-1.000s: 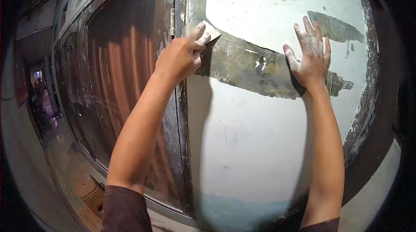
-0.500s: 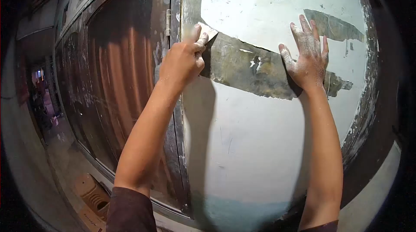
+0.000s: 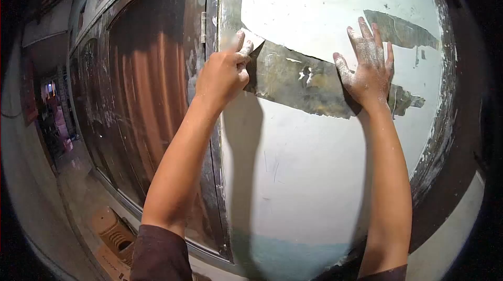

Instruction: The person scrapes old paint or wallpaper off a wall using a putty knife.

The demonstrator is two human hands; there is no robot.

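My left hand (image 3: 226,71) is closed, pinching a lifted white corner of the peeling paint layer (image 3: 255,39) near the door frame. Part of that corner is hidden behind my fingers. My right hand (image 3: 369,68) rests on the white wall (image 3: 309,176) with its fingers spread, holding nothing. White dust coats the fingers of both hands. Between the hands runs a bare grey-brown patch (image 3: 293,79) with a ragged edge and a few white scraps on it. Another bare patch (image 3: 401,28) lies right of my right fingertips.
On the left stands a dark wooden door with a brown curtain (image 3: 144,82) behind its pane and a metal hinge (image 3: 203,28) at its edge. A worn dark frame (image 3: 440,108) borders the wall on the right. A brown plastic stool (image 3: 112,231) sits low at the left.
The view has shifted slightly. My left hand keeps its pinch on the paint corner, and my right hand stays spread on the wall, with hardly any movement.
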